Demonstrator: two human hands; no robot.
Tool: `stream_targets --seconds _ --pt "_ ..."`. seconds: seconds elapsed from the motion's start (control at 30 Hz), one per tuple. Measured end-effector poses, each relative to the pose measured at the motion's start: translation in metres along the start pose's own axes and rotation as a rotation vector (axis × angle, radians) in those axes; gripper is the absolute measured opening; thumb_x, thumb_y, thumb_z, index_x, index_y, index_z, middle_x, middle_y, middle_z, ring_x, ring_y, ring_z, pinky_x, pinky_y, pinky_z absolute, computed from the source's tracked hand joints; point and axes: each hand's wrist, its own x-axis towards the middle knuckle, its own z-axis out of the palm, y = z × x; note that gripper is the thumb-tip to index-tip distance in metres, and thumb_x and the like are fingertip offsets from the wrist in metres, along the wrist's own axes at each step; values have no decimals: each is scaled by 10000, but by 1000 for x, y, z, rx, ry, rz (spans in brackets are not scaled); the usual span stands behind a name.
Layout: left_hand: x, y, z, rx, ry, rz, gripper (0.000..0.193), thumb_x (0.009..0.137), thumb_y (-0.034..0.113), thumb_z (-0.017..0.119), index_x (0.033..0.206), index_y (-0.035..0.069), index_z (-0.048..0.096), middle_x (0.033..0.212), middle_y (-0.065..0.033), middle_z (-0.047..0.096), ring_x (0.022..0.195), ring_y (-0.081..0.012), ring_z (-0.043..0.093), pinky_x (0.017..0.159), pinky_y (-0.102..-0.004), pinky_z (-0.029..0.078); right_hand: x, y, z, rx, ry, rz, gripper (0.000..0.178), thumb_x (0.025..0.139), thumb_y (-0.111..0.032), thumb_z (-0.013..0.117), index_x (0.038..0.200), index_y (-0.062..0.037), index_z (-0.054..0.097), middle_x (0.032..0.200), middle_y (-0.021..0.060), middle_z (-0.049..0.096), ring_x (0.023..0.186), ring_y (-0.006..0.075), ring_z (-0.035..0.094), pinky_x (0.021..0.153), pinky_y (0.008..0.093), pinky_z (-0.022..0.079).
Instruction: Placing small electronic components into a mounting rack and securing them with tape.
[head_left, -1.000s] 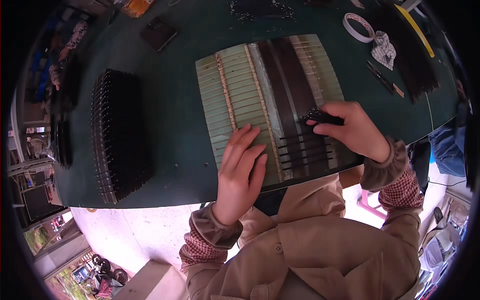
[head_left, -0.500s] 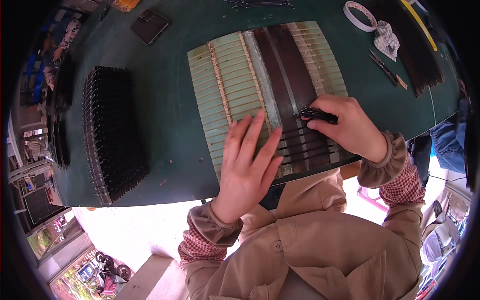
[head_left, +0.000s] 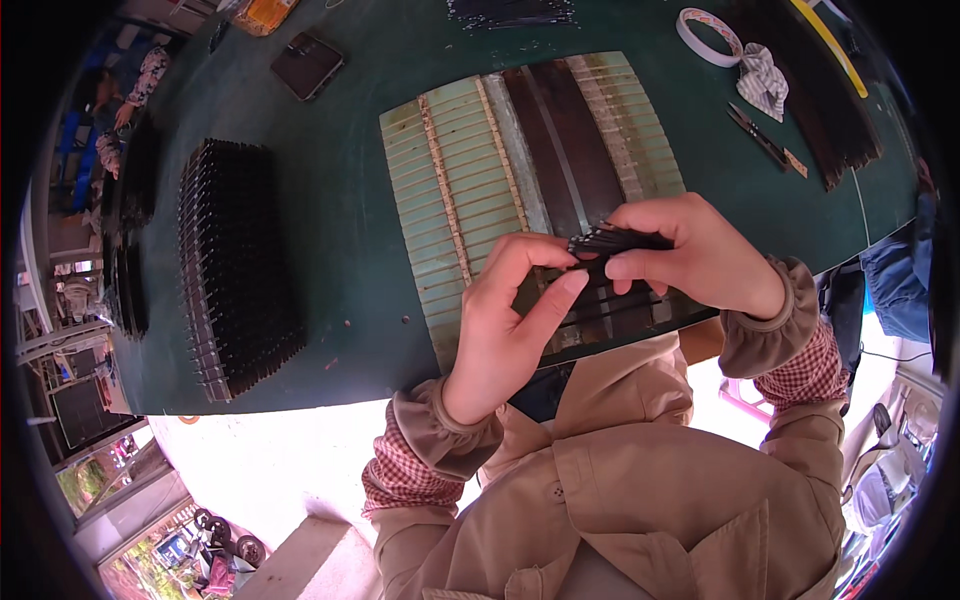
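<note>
My right hand [head_left: 690, 245] is closed around a bundle of thin black strips [head_left: 615, 239], their small pale-tipped ends pointing left. At those ends, the thumb and forefinger of my left hand [head_left: 510, 305] pinch at a thin black strip, though the fingers partly hide it. Both hands hover over a pale green grooved board [head_left: 430, 195] with raised ribs and a dark brown lengthwise band [head_left: 600, 165]. Several black strips [head_left: 590, 310] lie crosswise in grooves at the board's near end, partly covered by my hands.
Left on the green table [head_left: 360, 250] stands a block of stacked black strips [head_left: 240, 270]. A dark case [head_left: 307, 65] and more black strips [head_left: 510, 12] lie farther back. Right are a tape roll [head_left: 708, 38], crumpled cloth [head_left: 763, 83], scissors-like snips [head_left: 758, 135] and long dark strips [head_left: 820, 110].
My left hand has lifted from lying spread on the board and moved to the bundle's ends, its fingers now pinching. My right hand still holds the bundle, with its wrist slightly turned.
</note>
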Motion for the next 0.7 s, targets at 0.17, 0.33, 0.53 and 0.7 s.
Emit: stream_targets --seconds 0.17,0.33,0.53,0.7 --pt "0 -4 -3 -57 35 6 138 837 -20 675 938 8 585 965 -105 606 908 -231 596 799 -300 480 7 15 -5 -51 14 -52 122 862 -74 682 907 35 650 757 6 621 587 50 488 529 202 395" --pt "-1 -6 -7 204 62 100 92 876 -62 611 950 -10 604 1071 -112 587 1050 -198 560 921 -292 433 11 31 0 -237 88 -374 146 837 -66 711 844 52 626 767 18 593 674 65 525 599 229 411" --pt "1 -8 -17 403 65 205 101 839 -63 635 927 -15 619 1063 -111 627 1082 -264 562 948 -353 430 11 26 -3 -242 98 -204 157 814 -62 725 862 54 631 751 59 572 695 107 536 632 267 424" --pt "-1 -1 -16 585 123 253 126 817 -64 633 934 -17 631 1119 -120 644 1147 -317 546 991 -396 415 13 40 -3 -176 207 -206 173 807 -86 722 900 41 648 744 125 608 647 197 572 620 316 450"
